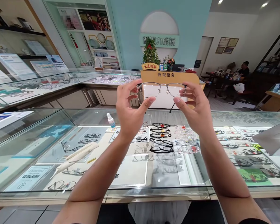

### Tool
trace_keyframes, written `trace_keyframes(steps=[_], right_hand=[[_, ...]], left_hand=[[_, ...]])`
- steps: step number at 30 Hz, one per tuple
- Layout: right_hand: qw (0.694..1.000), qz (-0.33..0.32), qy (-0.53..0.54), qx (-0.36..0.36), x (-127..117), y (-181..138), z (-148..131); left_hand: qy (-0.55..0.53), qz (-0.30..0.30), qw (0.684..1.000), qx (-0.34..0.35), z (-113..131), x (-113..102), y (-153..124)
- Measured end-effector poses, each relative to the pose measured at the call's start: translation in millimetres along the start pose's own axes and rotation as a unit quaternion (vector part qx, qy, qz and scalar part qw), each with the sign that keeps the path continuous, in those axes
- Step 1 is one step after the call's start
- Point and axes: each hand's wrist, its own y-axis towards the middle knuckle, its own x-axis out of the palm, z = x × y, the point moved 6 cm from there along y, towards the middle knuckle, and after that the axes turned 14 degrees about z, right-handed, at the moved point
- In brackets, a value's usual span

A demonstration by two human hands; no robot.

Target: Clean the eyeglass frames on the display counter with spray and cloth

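Note:
I hold a pair of thin metal-framed glasses [162,89] up at eye level over a glass display counter [140,189]. My left hand [129,109] pinches the left end of the frame between thumb and fingers. My right hand [193,107] pinches the right end the same way. The lenses face me and one dark temple tip hangs down by my right thumb. Below my hands, rows of black and clear spectacle frames [161,140] lie inside the case.
A small spray bottle [111,120] stands on the counter top at the left. More glass cases run along the left wall. A yellow cashier desk [169,77] with a plant stands ahead. A person sits at a table at the far right.

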Motion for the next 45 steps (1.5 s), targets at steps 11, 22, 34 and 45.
trace_keyframes(steps=[11, 22, 34, 45], right_hand=[[0.997, 0.068, -0.014, -0.017, 0, -7, -12], [0.993, 0.089, -0.057, -0.048, -2, -9, -17], [0.997, 0.058, -0.033, -0.050, 1, -14, -15], [0.991, 0.087, -0.078, -0.066, 3, -10, -12]], left_hand=[[-0.021, 0.030, 0.999, -0.034, -10, 2, -4], [0.003, 0.031, 1.000, 0.001, -6, 0, -4], [0.019, 0.034, 0.999, 0.034, -4, 0, -4], [-0.003, 0.032, 0.999, 0.022, -1, 3, -6]])
